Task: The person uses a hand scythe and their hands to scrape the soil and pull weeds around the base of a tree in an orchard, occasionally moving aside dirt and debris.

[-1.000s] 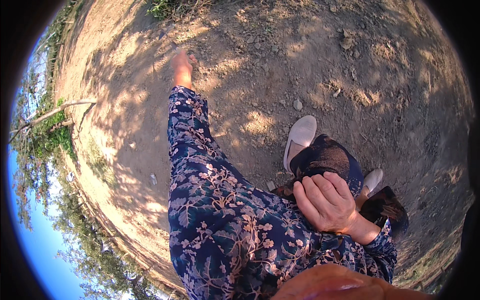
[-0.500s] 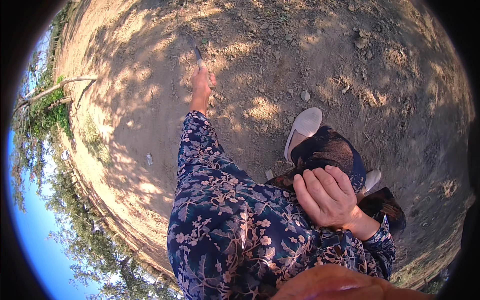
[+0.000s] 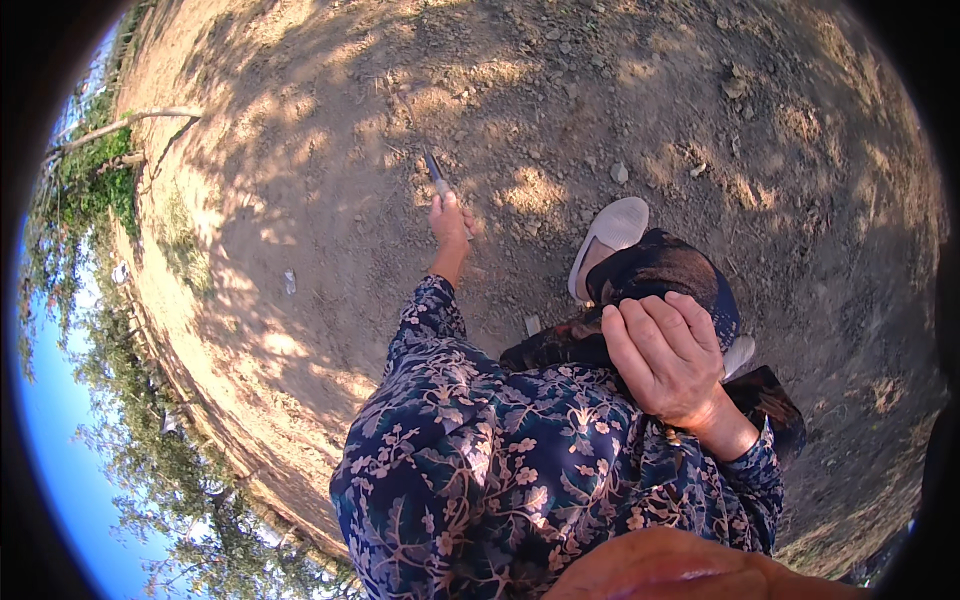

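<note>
My left hand (image 3: 450, 222) is closed round the light handle of a knife (image 3: 434, 168), whose narrow dark blade points away over the dry soil. I cannot tell whether its tip touches the ground. My right hand (image 3: 662, 355) rests with its fingers draped over my bent knee, on the dark trousers (image 3: 680, 262), and holds nothing. Dark flowered sleeves cover both arms. Just beyond the knee is one of my pale shoes (image 3: 622, 222); the other shoe (image 3: 738, 355) is partly hidden behind the leg.
Crumbly earth (image 3: 330, 190) with small stones lies all round, dappled with shade. A pale flat piece (image 3: 533, 325) lies near my leg, and a whitish scrap (image 3: 290, 281) farther left. A bare branch (image 3: 150, 118) and trees (image 3: 150, 420) stand at the left rim.
My left hand has drawn back toward me and to the right with the knife. My right hand has stayed on the knee, and the view has shifted a little.
</note>
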Action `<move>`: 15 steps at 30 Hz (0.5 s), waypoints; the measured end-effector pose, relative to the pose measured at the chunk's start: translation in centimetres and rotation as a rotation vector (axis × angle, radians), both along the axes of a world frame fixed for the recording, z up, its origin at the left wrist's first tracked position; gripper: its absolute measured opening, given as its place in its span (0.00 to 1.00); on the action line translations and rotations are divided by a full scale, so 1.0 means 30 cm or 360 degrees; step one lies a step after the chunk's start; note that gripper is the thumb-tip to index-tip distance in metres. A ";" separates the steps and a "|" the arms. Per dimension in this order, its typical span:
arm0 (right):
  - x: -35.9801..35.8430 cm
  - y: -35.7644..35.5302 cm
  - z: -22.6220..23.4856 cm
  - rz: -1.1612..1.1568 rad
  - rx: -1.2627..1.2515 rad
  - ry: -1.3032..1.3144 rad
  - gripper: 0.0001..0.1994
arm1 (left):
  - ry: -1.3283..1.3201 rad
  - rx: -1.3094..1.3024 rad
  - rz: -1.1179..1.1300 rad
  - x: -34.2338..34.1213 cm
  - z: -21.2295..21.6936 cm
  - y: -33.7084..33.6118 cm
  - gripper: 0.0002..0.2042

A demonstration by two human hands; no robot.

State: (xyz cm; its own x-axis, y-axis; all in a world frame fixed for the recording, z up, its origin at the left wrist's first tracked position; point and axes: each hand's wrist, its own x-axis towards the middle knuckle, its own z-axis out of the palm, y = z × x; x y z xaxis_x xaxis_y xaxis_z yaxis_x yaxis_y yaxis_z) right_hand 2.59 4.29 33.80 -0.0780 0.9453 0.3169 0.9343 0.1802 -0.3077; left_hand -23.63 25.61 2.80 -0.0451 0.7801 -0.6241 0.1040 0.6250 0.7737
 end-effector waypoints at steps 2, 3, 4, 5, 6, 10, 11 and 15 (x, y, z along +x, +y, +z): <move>-0.002 -0.004 -0.007 -0.0027 -0.0010 -0.0014 0.10 | -0.0051 0.0056 0.0152 0.076 0.002 0.205 0.11; -0.009 -0.002 0.002 0.0004 0.0011 -0.0003 0.10 | -0.0058 0.0068 0.0290 0.046 0.005 0.323 0.13; -0.015 -0.003 0.009 0.0015 0.0021 -0.0004 0.10 | -0.0078 0.0068 0.0407 0.023 0.000 0.438 0.15; -0.014 -0.002 -0.002 -0.0015 0.0011 -0.0034 0.10 | -0.0058 0.0004 0.0344 0.074 0.024 0.535 0.17; -0.014 -0.001 -0.002 -0.0023 0.0005 -0.0037 0.10 | -0.0012 -0.0050 0.0302 0.086 0.058 0.614 0.19; -0.023 0.011 0.003 0.0015 0.0011 -0.0030 0.10 | -0.0072 -0.0050 0.0418 0.074 0.063 0.684 0.17; -0.020 0.018 -0.007 -0.0018 -0.0017 -0.0075 0.10 | -0.0020 -0.0051 0.0381 0.184 0.036 0.611 0.14; -0.017 0.013 -0.006 0.0013 -0.0005 -0.0050 0.12 | -0.0034 0.0160 0.0097 0.261 0.039 0.235 0.06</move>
